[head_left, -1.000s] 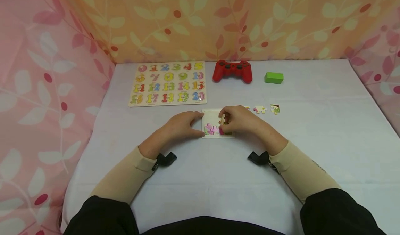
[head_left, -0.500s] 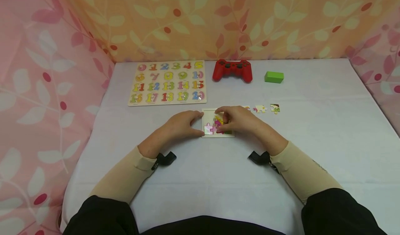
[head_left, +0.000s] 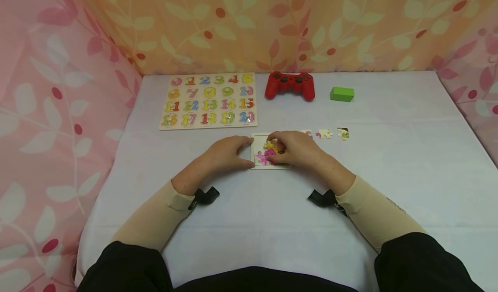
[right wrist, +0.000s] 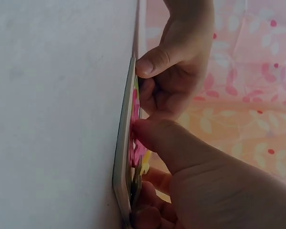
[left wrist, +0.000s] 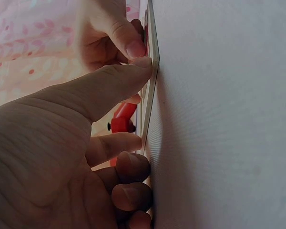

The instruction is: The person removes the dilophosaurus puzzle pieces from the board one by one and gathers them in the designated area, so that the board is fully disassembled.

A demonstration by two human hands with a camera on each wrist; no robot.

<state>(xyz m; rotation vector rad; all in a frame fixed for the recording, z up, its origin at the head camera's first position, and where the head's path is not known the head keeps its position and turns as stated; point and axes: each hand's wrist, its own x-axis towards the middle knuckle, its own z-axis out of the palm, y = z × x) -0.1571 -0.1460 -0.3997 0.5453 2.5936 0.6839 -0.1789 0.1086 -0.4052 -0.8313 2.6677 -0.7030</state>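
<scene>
A small jigsaw tray [head_left: 258, 141] with a pale rim lies flat on the white-covered table. Pink pieces [head_left: 260, 158] sit along its lower left part. My left hand [head_left: 223, 153] touches the tray's left side, the thumb at the near corner and a finger at the far corner. Over the tray's right half, my right hand [head_left: 301, 147] pinches a pink and yellow puzzle piece [head_left: 271, 148] between thumb and fingers. That hand hides much of the tray's right side. In the right wrist view the thumb [right wrist: 155, 133] presses against pink pieces.
Three loose puzzle pieces [head_left: 324, 134] lie in a row beyond my right hand. A wooden number board [head_left: 209, 102] stands back left, a red game controller [head_left: 289, 85] behind the tray, and a green block [head_left: 342, 94] back right. Patterned curtains [head_left: 249, 28] enclose the table.
The right hand has turned the pinched piece, and its fingertips moved slightly left over the tray, so its pink and yellow face shows. The left hand stays at the tray's left side.
</scene>
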